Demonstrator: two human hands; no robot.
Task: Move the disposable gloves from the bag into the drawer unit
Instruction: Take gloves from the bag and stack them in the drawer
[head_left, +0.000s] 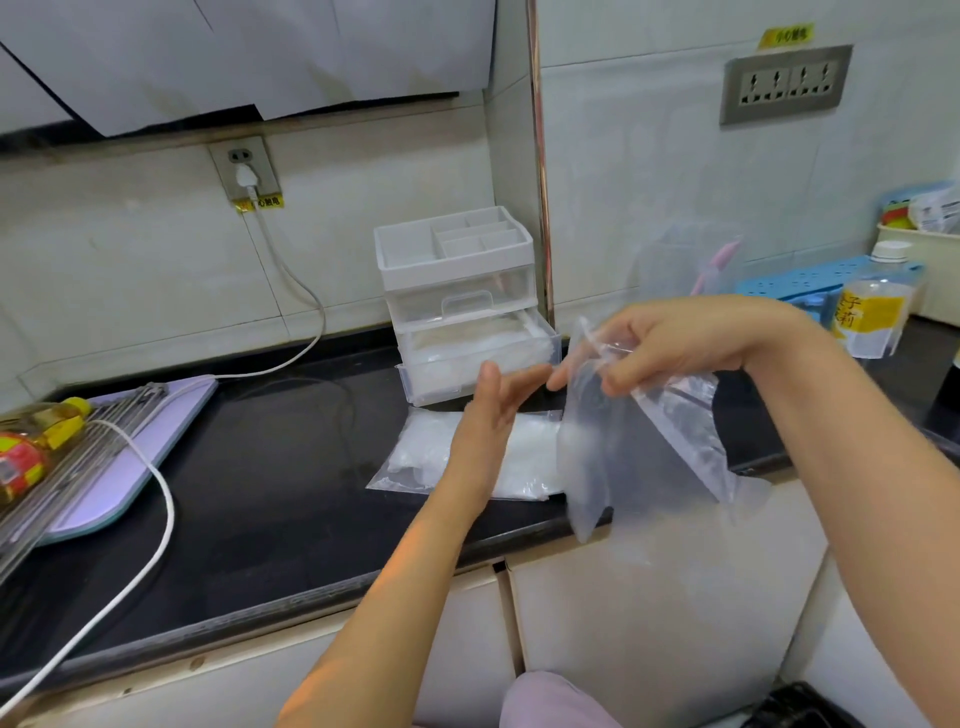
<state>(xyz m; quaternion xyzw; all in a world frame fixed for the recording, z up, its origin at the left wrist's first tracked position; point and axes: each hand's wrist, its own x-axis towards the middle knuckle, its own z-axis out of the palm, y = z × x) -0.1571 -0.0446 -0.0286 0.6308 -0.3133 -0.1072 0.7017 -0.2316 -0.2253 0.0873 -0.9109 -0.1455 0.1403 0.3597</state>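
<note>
1. Left edge of the counter (270, 499): an oil bottle with a yellow cap and red label (31, 441) lies on a wire metal rack (98, 441). The rack rests on a lavender plastic board (150, 447). A white power cable (165, 488) crosses the board and runs toward the front edge.

2. Back edge, centre: a white-framed, clear-plastic drawer unit (457, 275) stands against the wall. Its upper drawer is closed. Its lower drawer (540, 353) is pulled out toward the front and contains a white mass of disposable gloves (457, 358).

3. Front of the drawer unit, near the front edge: a flat clear plastic bag with white contents (421, 452) lies on the counter.

4. Left hand (488, 410): positioned above the flat bag, fingers straight and pointing toward the right hand. Grip wide, holding nothing.

5. Right hand (675, 343): raised above the front edge. Grip narrow, pinching the top of a transparent plastic bag (649, 441), which hangs down past the counter's front edge.

6. Right edge: a blue perforated plastic rack (789, 280) and, just beside it, a clear bottle with a yellow label (872, 317).
</note>
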